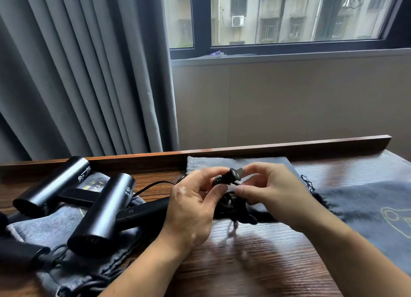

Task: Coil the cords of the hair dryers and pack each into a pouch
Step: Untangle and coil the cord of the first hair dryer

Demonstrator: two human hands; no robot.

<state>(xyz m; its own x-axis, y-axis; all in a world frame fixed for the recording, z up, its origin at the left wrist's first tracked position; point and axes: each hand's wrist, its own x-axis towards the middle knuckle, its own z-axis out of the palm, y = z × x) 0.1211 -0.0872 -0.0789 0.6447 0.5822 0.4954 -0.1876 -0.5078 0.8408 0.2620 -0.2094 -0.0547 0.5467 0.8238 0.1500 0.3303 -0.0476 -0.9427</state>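
A black hair dryer [104, 210] lies on the wooden table [255, 263], its handle pointing right toward my hands. My left hand [191, 210] grips the bundled black cord [231, 204] at the handle's end. My right hand [273, 190] pinches the cord's black plug [234, 175] just above the bundle. A second black hair dryer [52, 185] lies behind the first at the left. Grey pouches lie on the table: one [367, 207] at the right with a yellow print, one [222, 163] behind my hands, one [44, 227] under the dryers.
A raised wooden ledge [289, 144] runs along the table's far edge. Grey curtains [77, 74] hang behind at the left and a window [289, 16] is above. Part of another dark object [20, 250] shows at the far left.
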